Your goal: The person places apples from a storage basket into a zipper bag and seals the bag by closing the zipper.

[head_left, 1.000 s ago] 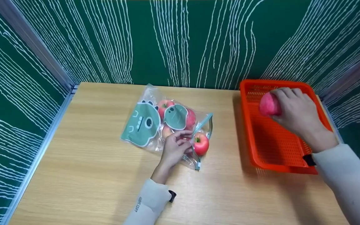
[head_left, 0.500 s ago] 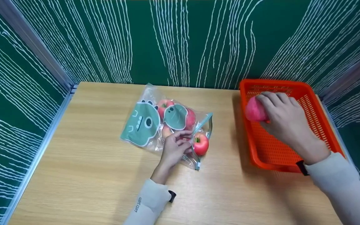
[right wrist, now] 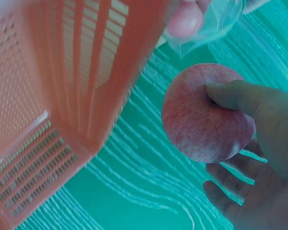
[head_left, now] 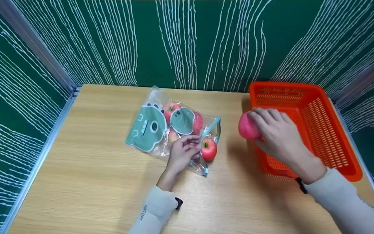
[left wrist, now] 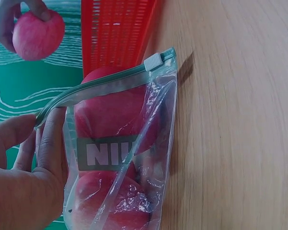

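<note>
A clear zip bag [head_left: 151,130] with green animal prints lies on the table with several red apples in it. One apple [head_left: 209,150] sits at its mouth. My left hand [head_left: 181,155] pinches the bag's green zip edge between thumb and fingers; the white slider [left wrist: 153,62] is at the edge's far end in the left wrist view. My right hand [head_left: 279,135] grips a red apple [head_left: 249,126] above the left rim of the red basket [head_left: 333,143]. In the right wrist view the thumb presses near the hollow of that apple [right wrist: 201,115].
The red basket stands at the right of the wooden table [head_left: 86,156], with no fruit seen inside. Green walls [head_left: 200,42] with white lines rise behind the table and at both sides.
My right hand has carried its apple leftward and toward the near side, from over the basket's inside to its left rim. The left hand and the bag have stayed in place.
</note>
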Tool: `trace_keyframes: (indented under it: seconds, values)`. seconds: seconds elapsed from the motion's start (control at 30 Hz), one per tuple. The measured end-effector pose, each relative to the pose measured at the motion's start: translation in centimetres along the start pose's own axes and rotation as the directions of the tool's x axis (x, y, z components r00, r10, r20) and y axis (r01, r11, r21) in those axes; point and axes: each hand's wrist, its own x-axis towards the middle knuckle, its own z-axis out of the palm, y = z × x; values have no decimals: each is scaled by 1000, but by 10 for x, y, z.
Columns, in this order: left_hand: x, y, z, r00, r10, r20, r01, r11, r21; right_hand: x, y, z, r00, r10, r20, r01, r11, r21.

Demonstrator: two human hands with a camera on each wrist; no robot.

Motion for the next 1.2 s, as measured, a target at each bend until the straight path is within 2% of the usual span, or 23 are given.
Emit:
trace_keyframes:
  seconds: [0.3, 0.7, 1.2]
  values:
    - [-1, -1, 1, 1000, -15, -6, 15, 1000, -1, -13, -24, 28, 998, -28, 61, 28, 1000, -8]
    - [-3, 1, 1, 1000, 4, 5, -4, 1000, -6, -28, -42, 49, 987, -63, 145, 64, 998, -4]
    - [-2, -3, 1, 1000, 16, -2, -16, 1000, -13, -36, -57, 68, 987, -89, 134, 91, 996, -9]
